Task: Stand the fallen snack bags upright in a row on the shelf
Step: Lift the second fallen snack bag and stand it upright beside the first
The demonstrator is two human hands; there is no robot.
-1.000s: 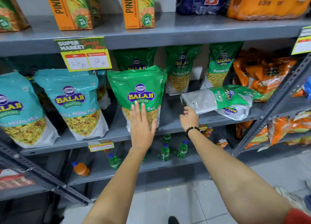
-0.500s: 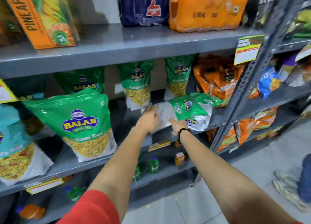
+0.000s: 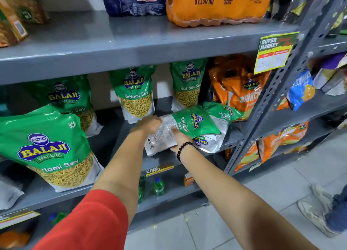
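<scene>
A green and white Ratlami Sev bag (image 3: 187, 126) lies on its side on top of a pile of fallen green bags (image 3: 216, 141) at the right end of the grey middle shelf (image 3: 165, 157). My left hand (image 3: 148, 125) grips the top bag's white bottom end from above. My right hand (image 3: 179, 137), with a black bead bracelet at the wrist, holds the same end from the front. A green bag (image 3: 47, 146) stands upright at the shelf's front left. Three more green bags (image 3: 135, 94) stand upright along the back.
Orange snack bags (image 3: 238, 88) stand at the back right, against the slotted grey upright (image 3: 270, 101). The shelf above (image 3: 131, 43) hangs low over the bags. Small bottles (image 3: 158, 186) sit on the shelf below. Another person's shoes (image 3: 317, 210) are on the floor at right.
My view has swung right and closer. My left hand left the upright front bag and moved onto the fallen bag; both hands now grip its white end.
</scene>
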